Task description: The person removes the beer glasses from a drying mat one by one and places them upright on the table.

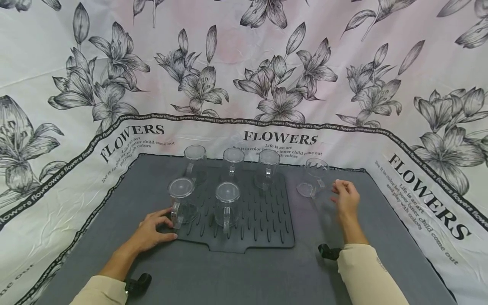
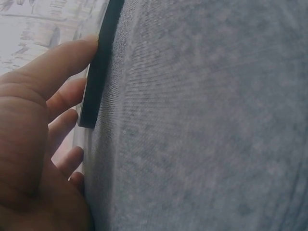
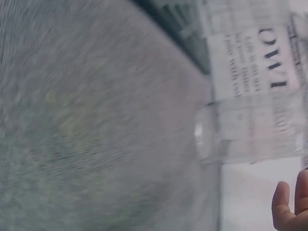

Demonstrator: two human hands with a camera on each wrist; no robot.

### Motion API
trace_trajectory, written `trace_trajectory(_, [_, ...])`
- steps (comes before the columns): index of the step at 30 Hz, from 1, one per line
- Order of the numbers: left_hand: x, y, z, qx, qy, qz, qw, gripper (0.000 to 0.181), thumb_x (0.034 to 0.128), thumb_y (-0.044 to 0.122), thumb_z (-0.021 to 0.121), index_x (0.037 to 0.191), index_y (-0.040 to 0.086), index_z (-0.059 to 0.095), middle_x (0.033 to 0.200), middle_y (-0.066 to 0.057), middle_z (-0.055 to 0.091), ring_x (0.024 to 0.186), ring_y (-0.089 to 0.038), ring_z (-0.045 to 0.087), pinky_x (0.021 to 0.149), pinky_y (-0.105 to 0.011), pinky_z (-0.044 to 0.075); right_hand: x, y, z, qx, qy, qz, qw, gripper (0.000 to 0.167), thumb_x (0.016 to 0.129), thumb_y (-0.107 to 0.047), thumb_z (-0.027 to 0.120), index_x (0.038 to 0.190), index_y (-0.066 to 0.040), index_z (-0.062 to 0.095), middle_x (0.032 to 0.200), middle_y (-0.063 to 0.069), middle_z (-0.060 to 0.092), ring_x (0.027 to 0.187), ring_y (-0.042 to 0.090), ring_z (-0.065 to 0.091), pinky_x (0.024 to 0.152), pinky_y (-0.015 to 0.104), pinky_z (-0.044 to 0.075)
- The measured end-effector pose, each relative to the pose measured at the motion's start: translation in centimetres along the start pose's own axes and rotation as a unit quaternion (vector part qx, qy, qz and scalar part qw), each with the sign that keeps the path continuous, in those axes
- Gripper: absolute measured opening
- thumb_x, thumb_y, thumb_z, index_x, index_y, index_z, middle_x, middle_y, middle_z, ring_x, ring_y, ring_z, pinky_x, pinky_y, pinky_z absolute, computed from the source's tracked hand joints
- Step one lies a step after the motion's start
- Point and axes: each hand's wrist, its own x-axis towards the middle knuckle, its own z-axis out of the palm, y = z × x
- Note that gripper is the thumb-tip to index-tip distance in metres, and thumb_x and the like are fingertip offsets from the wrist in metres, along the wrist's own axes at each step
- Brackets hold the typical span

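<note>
Several clear glass mugs stand on a dark ridged drying mat point(image 1: 263, 235). At the mat's left front corner, my left hand point(image 1: 152, 231) rests beside the front left mug point(image 1: 182, 201). The left wrist view shows its thumb point(image 2: 77, 55) against the edge of the mat point(image 2: 98, 82), the other fingers loosely bent behind. Right of the mat, another clear glass mug point(image 1: 314, 178) stands on the grey cloth. My right hand point(image 1: 347, 199) is raised just right of that mug, fingers loosely bent, holding nothing. In the right wrist view only its fingertips point(image 3: 281, 204) show, apart from the mug point(image 3: 255, 130).
A second mug point(image 1: 227, 205) stands at the mat's front middle; three more line its back, among them the back right mug point(image 1: 268, 169). Grey cloth point(image 1: 274, 279) covers the table. A flower-printed curtain point(image 1: 228, 97) hangs behind and along both sides.
</note>
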Motion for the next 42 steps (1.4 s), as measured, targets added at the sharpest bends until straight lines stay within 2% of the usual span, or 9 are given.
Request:
trace_trajectory(5, [-0.1,0.1,0.0,-0.003,-0.004,-0.002,1.0,0.025,0.0703,0.03,0.086,0.08,0.021,0.064,0.142,-0.014,0.047,0.128,-0.044,0.03,0.092,-0.069,0.02,-1.2,-2.3,0.1,0.054,-0.017,-0.071,0.9958,0.019,0.097,-0.016,0.06,0.098,0.003,0.06,0.091,0.008,0.061,0.087,0.02,0.056,0.065,0.026,0.049])
trace_trajectory(12, [0.0,0.0,0.0,-0.001,0.003,0.004,1.0,0.024,0.07,0.028,0.085,0.078,0.022,0.064,0.141,-0.015,0.048,0.128,-0.044,0.031,0.092,-0.069,0.02,-4.0,-6.3,1.0,0.131,-0.088,-0.133,0.9785,0.021,0.098,-0.009,0.057,0.103,0.011,0.057,0.099,0.017,0.058,0.092,0.027,0.056,0.073,0.032,0.049])
trace_trajectory(17, [0.1,0.2,-0.1,-0.002,-0.001,0.004,1.0,0.024,0.0704,0.028,0.085,0.078,0.022,0.064,0.141,-0.015,0.047,0.128,-0.044,0.03,0.092,-0.07,0.019,-5.6,-8.6,1.8,0.153,-0.131,-0.165,0.9655,0.021,0.098,-0.007,0.056,0.103,0.014,0.056,0.099,0.02,0.057,0.09,0.029,0.057,0.072,0.031,0.05])
trace_trajectory(29, [0.0,0.0,-0.1,-0.004,-0.002,0.0,1.0,0.024,0.0704,0.028,0.086,0.079,0.021,0.065,0.142,-0.015,0.047,0.129,-0.045,0.029,0.092,-0.069,0.018,-9.1,-12.1,3.2,0.14,-0.205,-0.176,0.9526,0.027,0.099,-0.006,0.052,0.105,0.02,0.05,0.099,0.019,0.057,0.091,0.027,0.057,0.074,0.032,0.051])
trace_trajectory(37, [0.0,0.1,-0.1,-0.004,-0.003,-0.004,1.0,0.024,0.0708,0.029,0.086,0.079,0.022,0.064,0.142,-0.014,0.047,0.129,-0.044,0.029,0.092,-0.07,0.019,-11.4,-12.9,4.3,0.145,-0.265,-0.2,0.932,0.021,0.099,0.001,0.047,0.107,0.021,0.048,0.099,0.019,0.059,0.094,0.027,0.058,0.077,0.032,0.051])
trace_trajectory(42, [-0.1,0.2,-0.1,-0.004,-0.003,-0.002,1.0,0.025,0.0706,0.029,0.086,0.079,0.021,0.064,0.141,-0.014,0.047,0.129,-0.044,0.03,0.091,-0.07,0.02,-13.0,-13.0,5.0,0.155,-0.286,-0.202,0.9237,0.019,0.099,0.003,0.045,0.107,0.02,0.049,0.1,0.019,0.059,0.095,0.027,0.058,0.079,0.033,0.051])
